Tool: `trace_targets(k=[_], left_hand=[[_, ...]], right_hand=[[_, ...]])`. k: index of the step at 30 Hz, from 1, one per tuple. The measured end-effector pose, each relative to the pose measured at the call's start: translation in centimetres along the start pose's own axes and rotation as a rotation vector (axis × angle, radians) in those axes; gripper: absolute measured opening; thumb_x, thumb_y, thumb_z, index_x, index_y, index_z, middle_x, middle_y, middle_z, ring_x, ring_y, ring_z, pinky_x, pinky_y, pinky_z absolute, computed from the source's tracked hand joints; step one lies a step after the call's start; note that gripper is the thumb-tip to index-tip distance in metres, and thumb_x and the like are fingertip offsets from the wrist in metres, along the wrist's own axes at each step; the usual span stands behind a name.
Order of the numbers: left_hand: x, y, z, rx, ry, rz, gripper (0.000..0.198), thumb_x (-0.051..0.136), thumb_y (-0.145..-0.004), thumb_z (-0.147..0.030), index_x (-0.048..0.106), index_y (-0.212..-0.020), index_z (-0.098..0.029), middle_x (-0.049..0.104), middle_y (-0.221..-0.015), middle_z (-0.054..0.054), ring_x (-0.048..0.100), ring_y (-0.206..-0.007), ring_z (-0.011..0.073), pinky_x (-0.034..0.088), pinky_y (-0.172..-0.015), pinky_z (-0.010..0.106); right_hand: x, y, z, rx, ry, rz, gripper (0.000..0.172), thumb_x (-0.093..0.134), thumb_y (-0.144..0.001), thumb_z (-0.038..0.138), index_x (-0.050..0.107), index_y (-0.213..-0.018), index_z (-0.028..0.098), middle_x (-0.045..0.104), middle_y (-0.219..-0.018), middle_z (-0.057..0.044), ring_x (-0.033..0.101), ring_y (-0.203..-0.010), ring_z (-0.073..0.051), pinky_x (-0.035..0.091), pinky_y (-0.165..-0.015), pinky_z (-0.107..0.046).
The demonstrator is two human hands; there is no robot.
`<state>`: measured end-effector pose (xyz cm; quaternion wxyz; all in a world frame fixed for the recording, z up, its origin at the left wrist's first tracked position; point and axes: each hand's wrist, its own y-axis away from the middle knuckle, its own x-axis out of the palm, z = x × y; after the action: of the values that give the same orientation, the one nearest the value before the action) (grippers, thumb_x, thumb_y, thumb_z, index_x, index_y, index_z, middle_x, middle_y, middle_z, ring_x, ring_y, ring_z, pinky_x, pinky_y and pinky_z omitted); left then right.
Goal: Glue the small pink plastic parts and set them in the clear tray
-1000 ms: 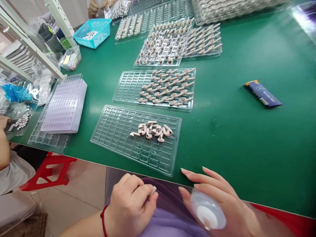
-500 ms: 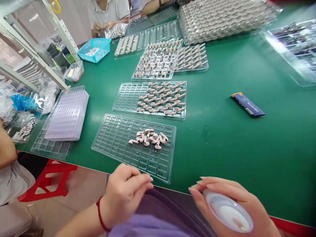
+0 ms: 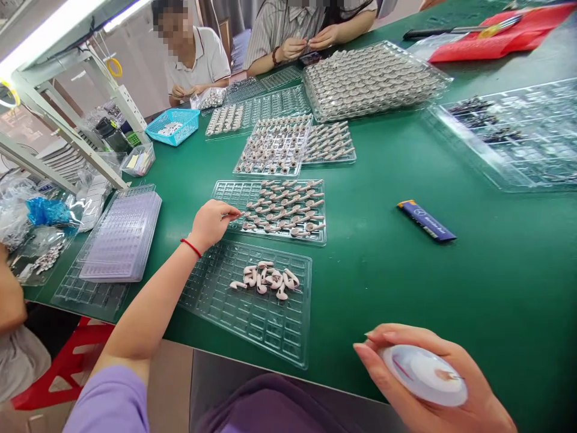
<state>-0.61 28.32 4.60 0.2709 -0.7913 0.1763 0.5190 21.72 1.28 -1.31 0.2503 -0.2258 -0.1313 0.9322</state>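
My left hand (image 3: 211, 224) reaches over the left part of the middle tray (image 3: 225, 192), thumb and fingers pinched at the end of an earbud shell (image 3: 249, 215) in the leftmost group. Rows of similar pinkish-beige earbud shells fill the tray's right part. Closer to me lies another clear tray (image 3: 252, 328) with a loose pile of earbud shells (image 3: 273, 276) on it. My right hand (image 3: 433, 373) is wrapped round a translucent white squeeze bottle (image 3: 419, 370), held above the table's front edge at the right. Its round end faces me, and the far end is hidden by my fingers.
A blue and orange packet (image 3: 426, 221) lies on the green table right of the trays. Filled trays (image 3: 273, 144) and a large stack (image 3: 374, 78) stand farther back. Empty trays are stacked (image 3: 119, 240) at left. Two people sit across the table (image 3: 193, 66).
My left hand has moved forward from the table's front edge to the middle tray, where it pinches at a shell. My right hand still holds the bottle. The camera view has tilted up.
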Motion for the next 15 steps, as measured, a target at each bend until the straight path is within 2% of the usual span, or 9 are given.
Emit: trace_targets(k=[5, 9, 12, 15], left_hand=[[0.0, -0.6, -0.1, -0.013, -0.023, 0.108, 0.018, 0.066, -0.085, -0.009, 0.078, -0.079, -0.021, 0.076, -0.084, 0.003, 0.063, -0.086, 0.0214, 0.049, -0.078, 0.032], [-0.2, -0.3, -0.6, -0.055, -0.009, 0.116, 0.015, 0.067, -0.084, -0.010, 0.078, -0.083, -0.020, 0.073, -0.090, 0.005, 0.064, -0.089, 0.0208, 0.050, -0.081, 0.032], [-0.9, 1.2, -2.0, -0.097, 0.020, 0.097, 0.011, 0.067, -0.084, -0.014, 0.077, -0.088, -0.018, 0.070, -0.093, 0.006, 0.064, -0.085, 0.0190, 0.050, -0.078, 0.030], [-2.1, 3.8, -4.1, -0.122, 0.078, 0.158, 0.008, 0.069, -0.084, -0.021, 0.075, -0.080, -0.019, 0.070, -0.080, 0.002, 0.064, -0.073, 0.0161, 0.048, -0.068, 0.027]], right_hand=[[-0.1, 0.3, 0.1, 0.053, -0.026, 0.033, 0.020, 0.071, -0.082, 0.035, 0.057, -0.094, 0.025, 0.066, -0.087, -0.002, 0.065, -0.076, -0.016, 0.053, -0.064, -0.025], [-0.2, 0.4, 0.0, 0.059, -0.056, 0.032, 0.022, 0.072, -0.081, 0.033, 0.057, -0.094, 0.025, 0.066, -0.089, -0.003, 0.065, -0.080, -0.017, 0.053, -0.067, -0.025], [-0.3, 0.4, 0.1, 0.064, -0.081, 0.027, 0.022, 0.072, -0.081, 0.031, 0.057, -0.095, 0.025, 0.065, -0.089, -0.003, 0.064, -0.080, -0.017, 0.052, -0.068, -0.026], [-0.3, 0.4, 0.3, 0.099, -0.094, 0.021, 0.021, 0.072, -0.080, 0.032, 0.057, -0.094, 0.026, 0.064, -0.087, -0.002, 0.063, -0.077, -0.016, 0.051, -0.065, -0.026]])
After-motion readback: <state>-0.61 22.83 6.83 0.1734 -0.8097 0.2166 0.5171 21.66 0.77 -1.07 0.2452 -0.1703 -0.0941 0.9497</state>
